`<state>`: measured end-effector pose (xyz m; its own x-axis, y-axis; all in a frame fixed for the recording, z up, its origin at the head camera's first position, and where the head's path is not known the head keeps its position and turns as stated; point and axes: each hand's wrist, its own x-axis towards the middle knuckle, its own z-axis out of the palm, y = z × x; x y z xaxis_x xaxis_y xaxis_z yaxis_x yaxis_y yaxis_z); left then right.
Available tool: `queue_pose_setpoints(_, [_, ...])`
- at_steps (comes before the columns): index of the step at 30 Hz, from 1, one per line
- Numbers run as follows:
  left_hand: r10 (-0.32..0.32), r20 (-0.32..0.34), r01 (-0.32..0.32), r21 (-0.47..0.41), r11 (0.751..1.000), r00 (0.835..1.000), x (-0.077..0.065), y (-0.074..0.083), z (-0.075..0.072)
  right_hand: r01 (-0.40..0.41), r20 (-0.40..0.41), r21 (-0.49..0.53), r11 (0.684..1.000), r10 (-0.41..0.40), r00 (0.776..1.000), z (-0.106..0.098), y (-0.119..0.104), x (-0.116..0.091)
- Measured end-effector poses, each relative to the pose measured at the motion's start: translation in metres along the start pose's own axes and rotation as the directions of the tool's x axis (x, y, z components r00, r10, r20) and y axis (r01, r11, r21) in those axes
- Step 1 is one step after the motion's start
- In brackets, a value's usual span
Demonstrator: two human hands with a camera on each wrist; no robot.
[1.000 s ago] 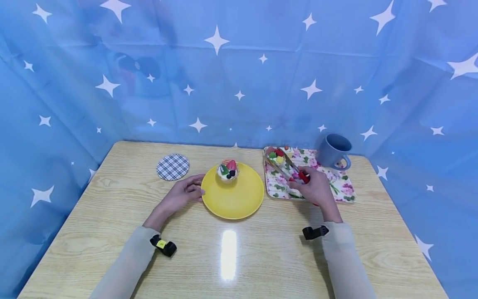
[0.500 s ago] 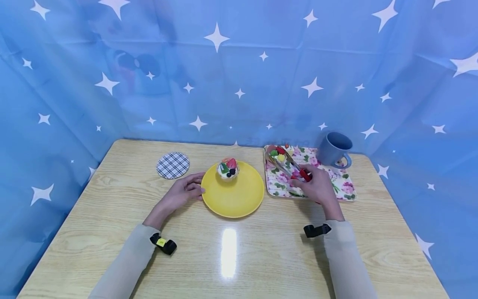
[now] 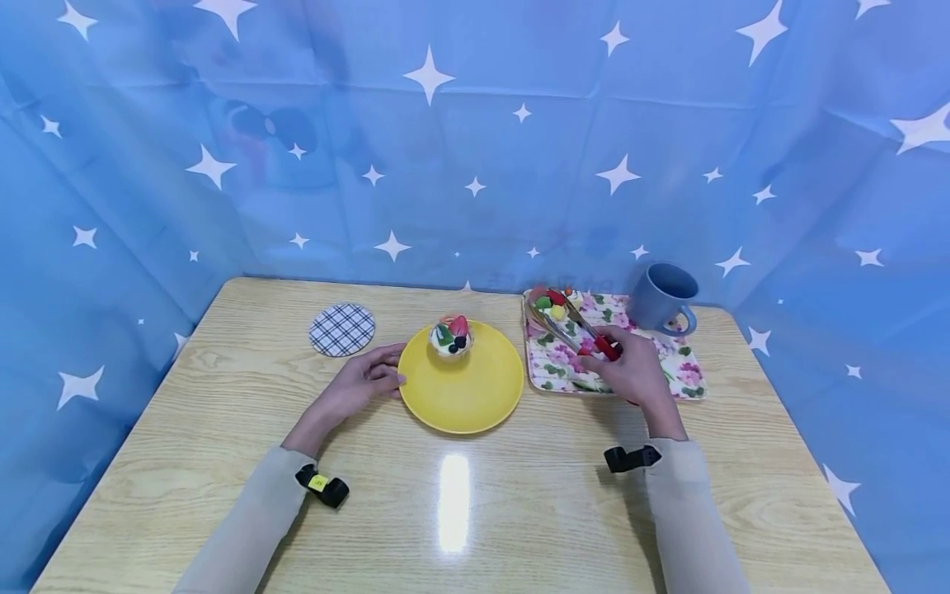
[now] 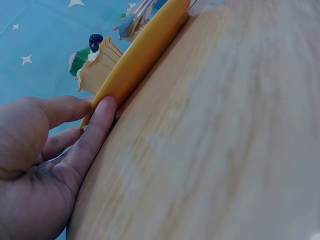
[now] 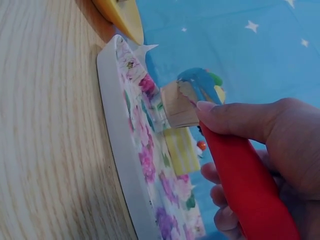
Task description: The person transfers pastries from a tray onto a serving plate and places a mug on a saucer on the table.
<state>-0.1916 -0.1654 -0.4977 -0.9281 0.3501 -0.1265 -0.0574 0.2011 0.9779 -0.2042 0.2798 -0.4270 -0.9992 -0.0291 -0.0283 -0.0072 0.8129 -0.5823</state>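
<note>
Has a round checked coaster [image 3: 342,330] lying flat toward the back left of the table [image 3: 193,388]. Just right of it and nearer, pinches the left rim of a yellow plate [image 3: 463,396] with the left hand [image 3: 358,384], with the grip clamped on that rim between thumb and fingers. Has a fruit tart [image 3: 451,339] standing upright on the plate, toward its back left, with red fruit, dark berries and a green piece on top. Just beside the plate on the right, has a floral tray [image 3: 551,373] with a white rim. At its back left, has a second tart [image 5: 175,104] with red, green and yellow topping, with the tips of the tongs [image 5: 240,180] about it; hard to tell whether its base touches the tray. Close by, has a yellow striped piece [image 5: 181,151]. Holds the tongs by their red handles with the right hand [image 3: 634,373], with the grip clamped on them. At the back right corner of the tray, has a blue-grey mug [image 3: 656,304], upright, with its handle toward the right.
</note>
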Motion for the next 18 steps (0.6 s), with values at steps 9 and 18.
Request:
queue_pose_setpoints(9, [0.004, -0.003, -0.004, -0.004, 1.000, 1.000, -0.0007, 0.0009, 0.0000, 0.045, -0.010, 0.029, 0.999, -0.045, 0.999, 0.0003, -0.0017, -0.0008])
queue_pose_setpoints(18, [0.000, 0.000, 0.000, -0.001, 1.000, 1.000, -0.0003, -0.0004, 0.0005, 0.048, 0.009, 0.046, 0.998, -0.049, 0.999, -0.0036, -0.0022, -0.0030])
